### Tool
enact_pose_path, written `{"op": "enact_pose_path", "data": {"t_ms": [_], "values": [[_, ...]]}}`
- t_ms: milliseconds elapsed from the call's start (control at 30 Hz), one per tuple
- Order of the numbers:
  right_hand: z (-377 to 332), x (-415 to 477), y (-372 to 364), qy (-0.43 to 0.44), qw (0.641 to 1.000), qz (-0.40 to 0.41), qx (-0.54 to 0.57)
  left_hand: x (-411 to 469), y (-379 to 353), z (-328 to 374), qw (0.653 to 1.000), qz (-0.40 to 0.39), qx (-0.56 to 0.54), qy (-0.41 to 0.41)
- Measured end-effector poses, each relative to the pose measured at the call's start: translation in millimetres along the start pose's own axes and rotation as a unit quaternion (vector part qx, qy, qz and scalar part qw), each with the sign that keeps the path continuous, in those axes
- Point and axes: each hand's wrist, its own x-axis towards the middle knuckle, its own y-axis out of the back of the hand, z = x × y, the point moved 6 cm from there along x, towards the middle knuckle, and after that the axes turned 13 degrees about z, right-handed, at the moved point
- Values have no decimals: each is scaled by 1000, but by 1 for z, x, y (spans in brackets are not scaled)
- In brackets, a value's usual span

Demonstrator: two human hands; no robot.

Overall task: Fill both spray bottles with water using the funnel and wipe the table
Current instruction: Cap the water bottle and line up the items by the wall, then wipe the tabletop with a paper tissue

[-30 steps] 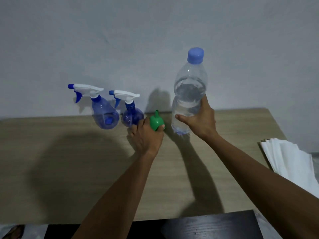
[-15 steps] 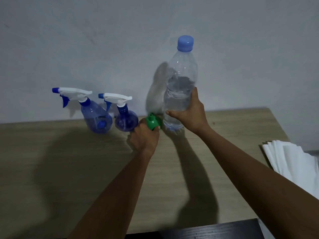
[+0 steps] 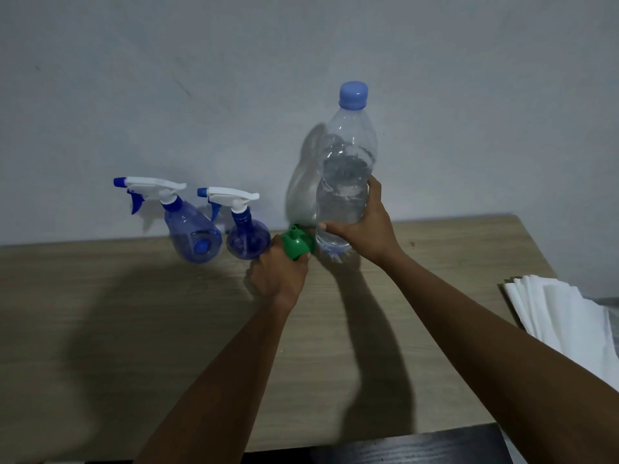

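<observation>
Currently the left hand [image 3: 278, 279] is gripping the funnel [image 3: 296, 242] just left of the bottle [image 3: 345, 169], which the right hand [image 3: 368, 226] is clasping. The near sprayer [image 3: 248, 239] and far sprayer [image 3: 194, 236] are standing farther left, heads on, likely needing unscrewing first.

The head-worn camera looks forward and down across the wooden table [image 3: 100, 329] toward the wall [image 3: 301, 45] at 12 o'clock. Close in, forearms enter from 6 o'clock; a paper stack [image 3: 562, 316] sits at 4 o'clock.
</observation>
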Motion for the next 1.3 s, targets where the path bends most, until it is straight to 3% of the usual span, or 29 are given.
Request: {"op": "enact_pose_path", "data": {"t_ms": [300, 733, 1300], "values": [[29, -42, 28, -44, 998, 9, -40, -41, 36, 2, 999, -30, -14, 9], [15, -115, 139, -45, 997, 53, -34, -128, 98, 74, 996, -42, -30, -67], [41, -148, 247, -70, 994, 88, -11, -198, 80, 158, 985, -36, -46, -160]]}}
